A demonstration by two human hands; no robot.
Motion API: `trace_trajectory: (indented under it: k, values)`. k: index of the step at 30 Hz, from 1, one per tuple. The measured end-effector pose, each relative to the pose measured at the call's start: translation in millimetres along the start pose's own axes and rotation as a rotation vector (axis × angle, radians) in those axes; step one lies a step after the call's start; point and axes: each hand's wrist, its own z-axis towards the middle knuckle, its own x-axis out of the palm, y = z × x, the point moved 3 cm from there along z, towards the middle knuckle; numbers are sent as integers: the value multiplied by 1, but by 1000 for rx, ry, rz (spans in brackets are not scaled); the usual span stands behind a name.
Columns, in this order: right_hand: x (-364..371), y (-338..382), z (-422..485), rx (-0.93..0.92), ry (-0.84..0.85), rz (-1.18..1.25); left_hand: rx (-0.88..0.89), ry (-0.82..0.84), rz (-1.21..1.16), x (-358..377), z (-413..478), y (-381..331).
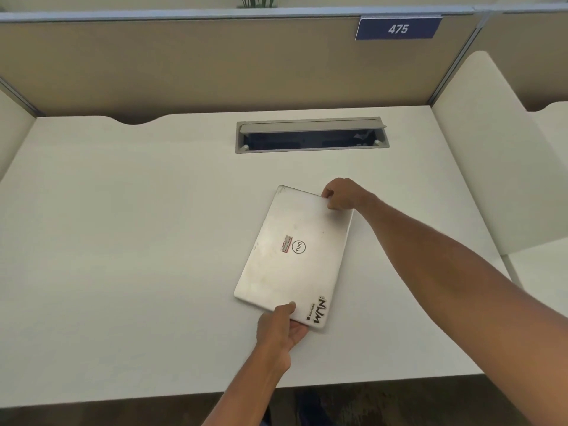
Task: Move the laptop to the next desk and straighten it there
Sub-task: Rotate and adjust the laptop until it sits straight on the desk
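A closed silver laptop [295,253] with a round logo, a small red label and black lettering on its lid lies on the white desk [123,241], right of centre. It sits turned, its long sides running away from me and leaning to the right. My left hand [281,329] grips its near short edge, thumb on the lid and fingers underneath. My right hand [341,195] holds its far right corner. Whether the laptop rests fully on the desk or is slightly lifted is unclear.
A grey cable tray [310,135] with its flap open is sunk into the desk behind the laptop. Beige partition walls [184,63] close the back, with a blue sign reading 475 [398,28]. A white side divider [485,155] stands at right, another desk beyond it.
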Motion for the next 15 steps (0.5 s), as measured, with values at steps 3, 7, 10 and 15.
trace_trajectory:
  k: [3, 7, 10, 15]
  values:
    - [5, -16, -6, 54, 15, 135, 76, -79, 77, -13, 3, -7]
    - [15, -39, -21, 132, 43, 345, 195, -185, 175, -27, 8, -24]
    - [23, -55, -35, 189, 35, 482, 275, -237, 297, -37, 18, -42]
    - [45, -76, -66, 251, -10, 739, 470, -369, 522, -48, 33, -87]
